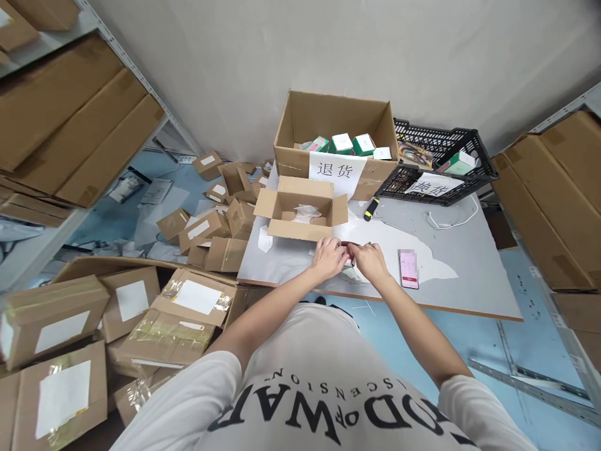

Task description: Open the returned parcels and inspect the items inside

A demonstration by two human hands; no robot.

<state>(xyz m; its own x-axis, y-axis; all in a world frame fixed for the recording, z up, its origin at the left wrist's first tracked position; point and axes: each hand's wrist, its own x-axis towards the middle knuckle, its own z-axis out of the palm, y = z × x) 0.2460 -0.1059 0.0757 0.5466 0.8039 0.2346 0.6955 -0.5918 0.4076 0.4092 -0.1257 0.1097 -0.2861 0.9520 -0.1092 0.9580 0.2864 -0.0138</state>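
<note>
At the table's front edge, my left hand (328,258) and my right hand (370,263) meet with fingers bent around a small box (351,273). Pale, greenish-white sides show below the fingers and a brownish edge shows above them. My fingers hide most of it, so its contents cannot be made out. Just beyond my left hand stands an open cardboard box (293,233), flaps spread and crumpled white paper (307,213) inside. To the right of my right hand lies a phone (408,269) with a pink screen. A black and yellow box cutter (371,209) rests farther back.
A large carton (291,160) with green-and-white boxes and a paper sign stands at the back. Beside it tilts a black plastic crate (451,141). Cardboard parcels (206,228) crowd the floor at left, with more in a big box near me. Shelves flank both sides.
</note>
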